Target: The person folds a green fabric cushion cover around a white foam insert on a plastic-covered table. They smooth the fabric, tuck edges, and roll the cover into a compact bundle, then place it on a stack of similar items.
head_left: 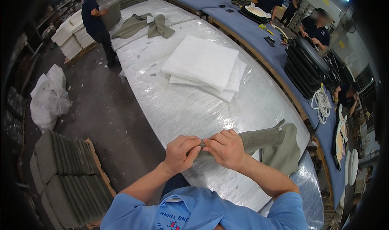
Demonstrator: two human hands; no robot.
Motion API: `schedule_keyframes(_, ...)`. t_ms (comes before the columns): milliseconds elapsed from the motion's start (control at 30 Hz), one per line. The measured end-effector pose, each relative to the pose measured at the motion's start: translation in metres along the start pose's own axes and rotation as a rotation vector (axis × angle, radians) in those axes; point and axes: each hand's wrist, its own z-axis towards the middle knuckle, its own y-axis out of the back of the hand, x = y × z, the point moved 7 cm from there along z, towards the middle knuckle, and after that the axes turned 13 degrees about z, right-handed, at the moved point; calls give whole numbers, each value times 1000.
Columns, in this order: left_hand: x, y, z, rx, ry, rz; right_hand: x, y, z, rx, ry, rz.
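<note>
A grey-green fabric piece [263,140] is held over the near part of the film-covered tabletop [158,100]. Its edge is pinched between thumb and fingers by the left hand [182,151] and, just beside it, by the right hand [225,148]. The fabric is extended to the right past the right hand; a flatter grey-green panel [287,153] is seen next to it, and whether the two are joined cannot be told. White padding sheets [202,64] are stacked unevenly farther along the tabletop. At lower left, grey-green cushions [73,181] are stacked; beyond them, a whitish plastic bag [50,98] is noted on the floor [101,104].
</note>
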Motion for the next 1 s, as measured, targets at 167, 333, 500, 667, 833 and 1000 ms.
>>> schedule_keyframes(167, -2, 2, -5, 91, 46, -44, 9, 1, -4, 31, -28, 46)
schedule_keyframes(333, -14, 6, -8, 164, 29, -3, 17, 0, -12, 41, -45, 76)
schedule_keyframes(500, -21, 8, -12, 205, 44, 38, 23, -1, -16, 43, -72, 85)
schedule_keyframes(667, -20, 7, -16, 278, 83, 6, 25, 0, -19, 40, -104, 109)
schedule_keyframes(833, -18, 7, -16, 252, 72, -19, 26, 2, -19, -9, -125, 91)
schedule_keyframes(1000, -11, 7, -22, 257, 30, -56, 25, 0, -19, 2, -127, 105)
